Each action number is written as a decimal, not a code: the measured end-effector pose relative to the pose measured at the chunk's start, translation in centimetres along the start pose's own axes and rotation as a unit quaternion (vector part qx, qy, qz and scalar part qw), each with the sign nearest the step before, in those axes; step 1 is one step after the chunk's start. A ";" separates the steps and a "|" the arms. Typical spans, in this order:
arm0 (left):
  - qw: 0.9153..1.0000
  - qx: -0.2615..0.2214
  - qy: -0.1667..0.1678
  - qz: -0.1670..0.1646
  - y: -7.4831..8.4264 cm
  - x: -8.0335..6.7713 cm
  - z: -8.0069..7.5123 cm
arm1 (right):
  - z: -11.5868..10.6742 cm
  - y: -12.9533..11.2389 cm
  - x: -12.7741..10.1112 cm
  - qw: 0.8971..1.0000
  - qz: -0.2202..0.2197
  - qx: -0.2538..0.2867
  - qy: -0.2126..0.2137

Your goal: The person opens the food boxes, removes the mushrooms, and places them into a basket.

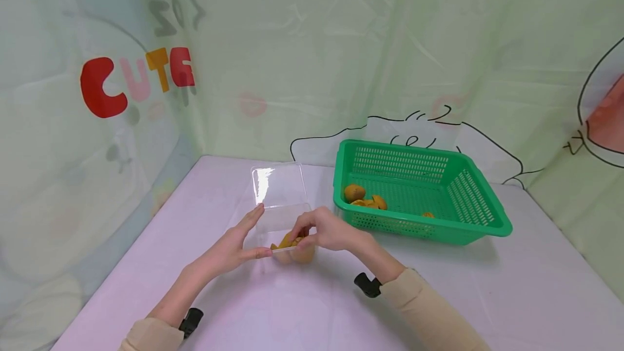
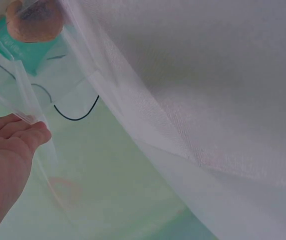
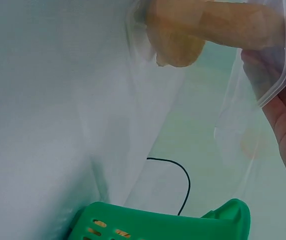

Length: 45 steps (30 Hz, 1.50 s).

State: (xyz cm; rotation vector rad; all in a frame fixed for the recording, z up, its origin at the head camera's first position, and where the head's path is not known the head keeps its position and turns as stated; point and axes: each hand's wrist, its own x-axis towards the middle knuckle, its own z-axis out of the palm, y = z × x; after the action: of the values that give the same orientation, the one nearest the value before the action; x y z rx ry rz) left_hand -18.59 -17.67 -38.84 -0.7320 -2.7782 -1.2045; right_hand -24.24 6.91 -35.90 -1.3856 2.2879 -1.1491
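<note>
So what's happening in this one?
A person works at a clear plastic box with its lid open, on a table. The left hand steadies the box with straight fingers, while the right hand has its fingers on brown food pieces inside. More pieces lie in a green basket nearby.

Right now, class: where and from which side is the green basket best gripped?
Probably by the flared rim of the green basket, with hands coming from its two short sides: the rim juts outward like a lip, the slotted walls slope, and both ends look unobstructed.
</note>
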 end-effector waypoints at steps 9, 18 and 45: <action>1.000 0.001 -0.003 -0.002 -0.1 -0.1 0.1 | 0.1 0.0 -0.2 0.994 0.022 -0.012 0.107; 1.000 0.005 -0.003 0.002 0.0 0.1 0.0 | -1.3 -0.5 -0.7 0.963 0.017 0.082 0.255; 1.000 0.002 -0.005 -0.006 0.1 -0.1 0.0 | -9.1 4.3 -8.5 0.827 0.050 0.098 0.552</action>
State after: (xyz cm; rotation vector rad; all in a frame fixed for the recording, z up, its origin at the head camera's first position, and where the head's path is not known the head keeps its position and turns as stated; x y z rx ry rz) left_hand -18.47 -17.63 -38.74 -0.7237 -2.7963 -1.1995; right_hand -27.57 19.57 -34.53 -0.4762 2.6589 -2.5105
